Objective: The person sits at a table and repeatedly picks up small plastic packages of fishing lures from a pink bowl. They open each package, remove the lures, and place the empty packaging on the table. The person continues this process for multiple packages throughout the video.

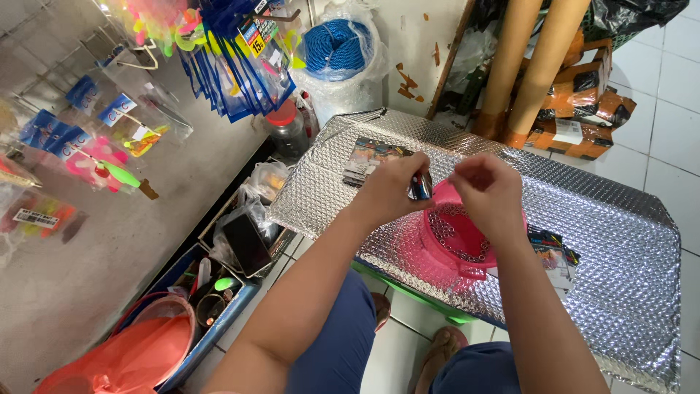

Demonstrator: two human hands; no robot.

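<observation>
Above the pink bowl (453,237) of small metal rings (452,228), which rests on a silver bubble-foil sheet (620,241), the left hand (390,191) pinches a small dark shiny item (421,185) at the bowl's 11 o'clock. At 1 o'clock, the right hand (488,193) hovers with fingertips pinched together; what they grip cannot be told. Printed cards lie at 10 o'clock (368,159) and 3 o'clock (555,257).
</observation>
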